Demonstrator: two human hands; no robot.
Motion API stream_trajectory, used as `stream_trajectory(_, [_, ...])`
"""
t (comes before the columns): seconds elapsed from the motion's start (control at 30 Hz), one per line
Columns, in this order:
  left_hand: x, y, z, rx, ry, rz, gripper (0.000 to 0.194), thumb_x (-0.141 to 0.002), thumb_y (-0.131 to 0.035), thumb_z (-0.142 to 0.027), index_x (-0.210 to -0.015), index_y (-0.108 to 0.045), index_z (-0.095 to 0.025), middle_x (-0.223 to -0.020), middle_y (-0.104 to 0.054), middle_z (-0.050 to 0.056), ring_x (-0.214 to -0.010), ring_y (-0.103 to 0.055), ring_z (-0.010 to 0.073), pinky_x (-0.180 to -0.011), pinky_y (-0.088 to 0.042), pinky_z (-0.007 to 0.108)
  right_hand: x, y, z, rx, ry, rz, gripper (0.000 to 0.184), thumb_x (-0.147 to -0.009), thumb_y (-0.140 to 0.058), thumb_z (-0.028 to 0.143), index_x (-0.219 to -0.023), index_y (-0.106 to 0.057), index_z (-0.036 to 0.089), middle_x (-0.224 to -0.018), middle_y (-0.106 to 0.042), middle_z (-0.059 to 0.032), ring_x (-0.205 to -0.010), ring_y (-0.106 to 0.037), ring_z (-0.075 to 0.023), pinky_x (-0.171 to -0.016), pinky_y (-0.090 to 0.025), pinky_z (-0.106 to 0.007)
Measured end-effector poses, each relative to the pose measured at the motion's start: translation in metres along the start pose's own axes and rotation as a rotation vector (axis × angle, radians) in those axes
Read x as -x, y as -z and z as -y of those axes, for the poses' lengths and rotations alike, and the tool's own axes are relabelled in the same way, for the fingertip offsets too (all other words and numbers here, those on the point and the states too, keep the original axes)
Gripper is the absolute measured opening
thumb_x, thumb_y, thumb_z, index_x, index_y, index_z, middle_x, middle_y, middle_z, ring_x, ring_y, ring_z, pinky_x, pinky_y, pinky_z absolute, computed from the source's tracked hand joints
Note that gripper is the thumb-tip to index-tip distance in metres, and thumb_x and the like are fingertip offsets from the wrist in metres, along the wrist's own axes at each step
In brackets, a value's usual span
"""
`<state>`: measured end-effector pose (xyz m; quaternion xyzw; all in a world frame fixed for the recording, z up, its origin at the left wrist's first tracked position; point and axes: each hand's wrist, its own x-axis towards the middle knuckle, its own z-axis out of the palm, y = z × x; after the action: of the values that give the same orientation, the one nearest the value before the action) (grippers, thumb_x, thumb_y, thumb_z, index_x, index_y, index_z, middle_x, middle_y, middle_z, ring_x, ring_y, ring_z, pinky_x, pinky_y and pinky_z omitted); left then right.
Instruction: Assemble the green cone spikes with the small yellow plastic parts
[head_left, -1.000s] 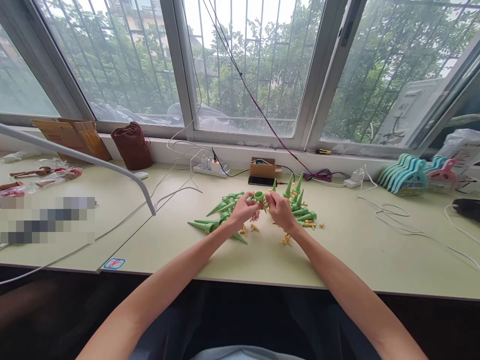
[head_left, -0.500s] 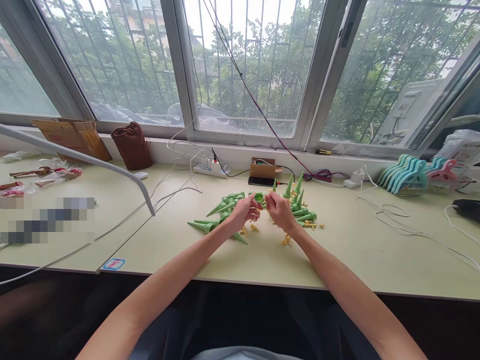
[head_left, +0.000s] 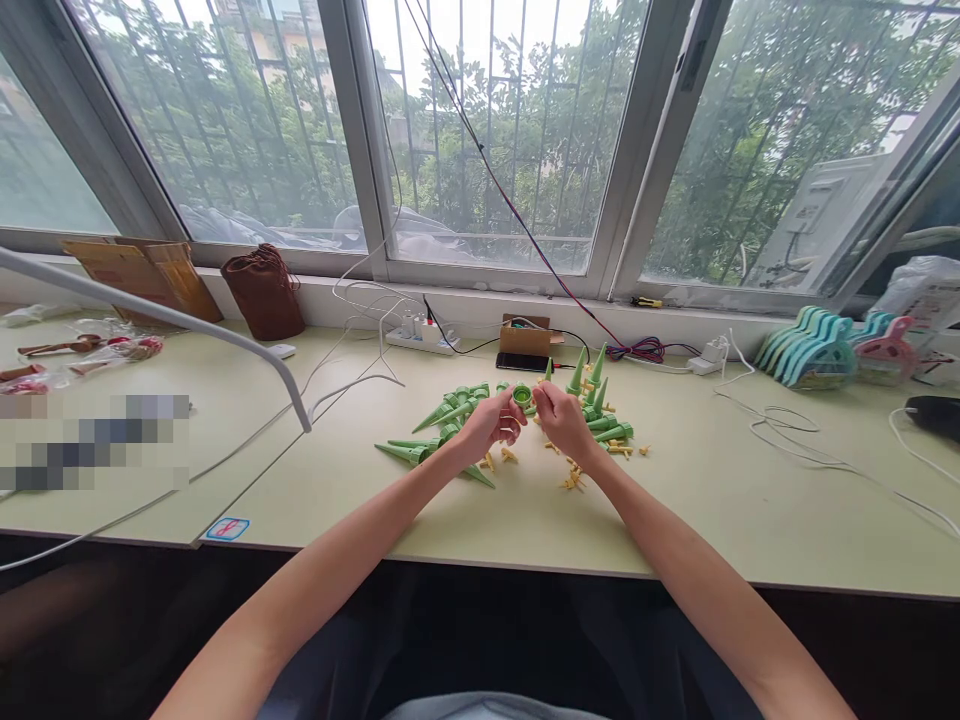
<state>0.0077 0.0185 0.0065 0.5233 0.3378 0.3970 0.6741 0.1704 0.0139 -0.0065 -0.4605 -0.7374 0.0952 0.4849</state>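
My left hand [head_left: 489, 426] is closed round a green cone-shaped spike [head_left: 521, 395], its round open end facing up between my hands. My right hand [head_left: 559, 420] is pinched shut right beside that open end, its fingertips touching the spike's rim; what it pinches is too small to name. Both hands hover just above the pale green table [head_left: 697, 490]. Under and around them lie several more green spikes [head_left: 420, 452], some flat, some standing upright [head_left: 598, 368], and small yellow pieces [head_left: 571, 480] scattered on the tabletop.
A phone [head_left: 519, 362] and a small cardboard box [head_left: 524, 338] lie behind the pile. A power strip [head_left: 424, 338], white cables [head_left: 780, 425], a lamp arm [head_left: 172, 320], a brown pouch [head_left: 264, 292] and teal hangers [head_left: 806, 348] line the table's back and sides.
My left hand has turned the spike so that its open end now faces up, and both hands have drawn slightly closer together. The rest is unchanged.
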Motion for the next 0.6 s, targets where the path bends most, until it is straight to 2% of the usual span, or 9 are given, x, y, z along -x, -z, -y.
stream_trajectory(0.3, [-0.0005,0.0013,0.0011,-0.057,-0.038,-0.017,0.049,-0.080,-0.060,-0.059,-0.071,-0.060,-0.011,-0.066,-0.056,0.004,-0.046,-0.047,0.0072,-0.044,-0.039,0.022,-0.0004,-0.0009,-0.0025,0.007,0.002,-0.005,0.039,-0.099,-0.031,0.046,-0.071,-0.041,0.021,-0.057,-0.045,0.0033,-0.049,-0.036,-0.0113,-0.054,-0.030,-0.025])
stream_trajectory(0.43, [-0.0015,0.0014,0.0019,-0.042,-0.082,-0.025,0.045,-0.078,-0.065,-0.057,-0.081,-0.058,-0.012,-0.076,-0.059,0.005,-0.046,-0.049,0.0067,-0.041,-0.038,0.022,-0.0012,-0.0002,-0.0015,0.015,-0.003,-0.007,0.040,-0.099,-0.031,0.046,-0.068,-0.037,0.022,-0.056,-0.044,0.0032,-0.049,-0.035,-0.0116,-0.054,-0.029,-0.026])
stream_trajectory(0.6, [0.0001,0.0004,0.0003,-0.088,-0.112,-0.002,0.041,-0.078,-0.066,-0.055,-0.080,-0.051,-0.016,-0.057,-0.051,-0.002,-0.043,-0.049,0.0081,-0.040,-0.035,0.020,-0.0021,0.0003,-0.0023,0.035,-0.018,-0.010,0.042,-0.099,-0.031,0.048,-0.067,-0.036,0.022,-0.054,-0.046,0.0023,-0.048,-0.038,-0.0123,-0.053,-0.029,-0.027])
